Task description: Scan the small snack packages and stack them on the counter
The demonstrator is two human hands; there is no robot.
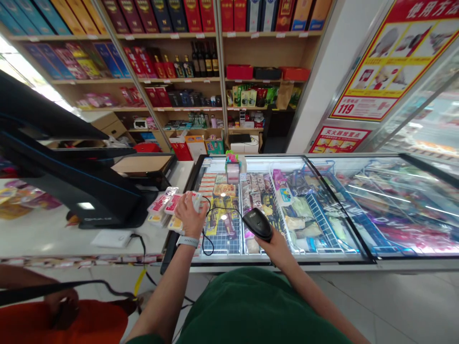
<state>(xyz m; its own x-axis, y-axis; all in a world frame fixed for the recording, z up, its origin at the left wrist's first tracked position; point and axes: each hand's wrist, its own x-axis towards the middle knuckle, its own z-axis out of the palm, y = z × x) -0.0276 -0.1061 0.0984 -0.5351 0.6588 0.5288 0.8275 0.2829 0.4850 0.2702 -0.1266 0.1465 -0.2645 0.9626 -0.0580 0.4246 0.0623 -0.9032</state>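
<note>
My right hand (278,249) is closed around the handle of a black barcode scanner (257,223), held over the glass top of the freezer. A thin black cable (229,209) runs leftward from the scanner. My left hand (191,216), a light watch band (188,241) on its wrist, curls its fingers over a small clear plastic food pack (197,200), partly hidden by the hand. Beside it, at the freezer's left edge, lie several similar packs (159,205) with pink-and-white labels and yellow contents.
The glass-topped freezer (375,260) holds bagged food. A black monitor stand (111,210) and a white box (112,238) occupy the left counter (53,243). Another person in orange (93,322) is at lower left. Stocked shelves (168,36) stand behind.
</note>
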